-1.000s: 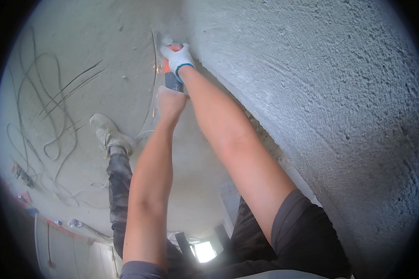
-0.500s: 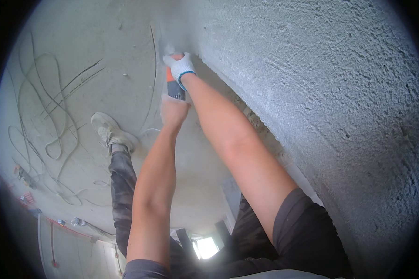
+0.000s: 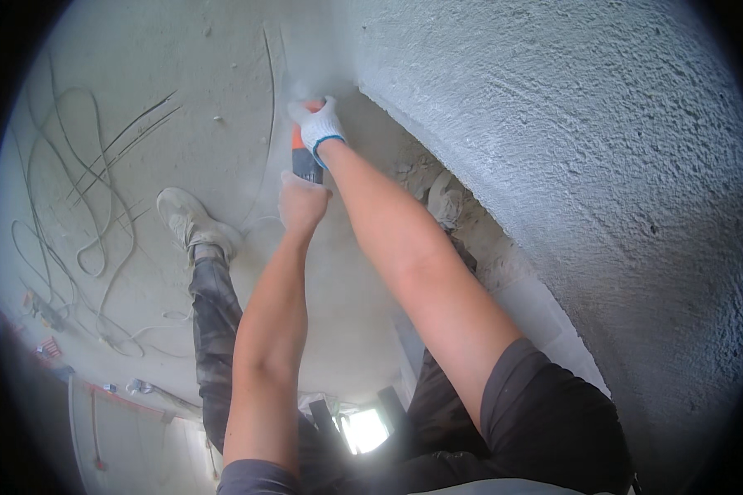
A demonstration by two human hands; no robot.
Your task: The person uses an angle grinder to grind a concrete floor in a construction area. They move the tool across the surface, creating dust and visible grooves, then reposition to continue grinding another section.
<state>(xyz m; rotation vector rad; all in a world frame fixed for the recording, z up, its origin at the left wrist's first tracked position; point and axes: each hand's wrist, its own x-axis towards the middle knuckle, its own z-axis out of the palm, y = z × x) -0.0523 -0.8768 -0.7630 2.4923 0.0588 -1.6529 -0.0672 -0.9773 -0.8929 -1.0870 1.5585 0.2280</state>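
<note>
An orange-and-black power tool, in form like an angle grinder (image 3: 307,165), points away from me beside the foot of the rough wall. My left hand (image 3: 302,202), in a pale glove, is closed round its dark rear end. Farther forward, my right hand (image 3: 319,125), in a white knit glove with a blue cuff, grips its orange front part. Pale dust hides the working end, so I cannot tell what it touches.
The rough grey wall (image 3: 570,165) rises along the right, with rubble (image 3: 417,169) at its base. My left shoe (image 3: 191,221) and right shoe (image 3: 444,202) stand on the dusty concrete floor (image 3: 347,330). A loose cable (image 3: 99,206) lies in loops at left, near dark streaks.
Both hands and the tool sit slightly lower and left in view. More of the wall's base and my right shoe have come into sight. Both hands keep their grip.
</note>
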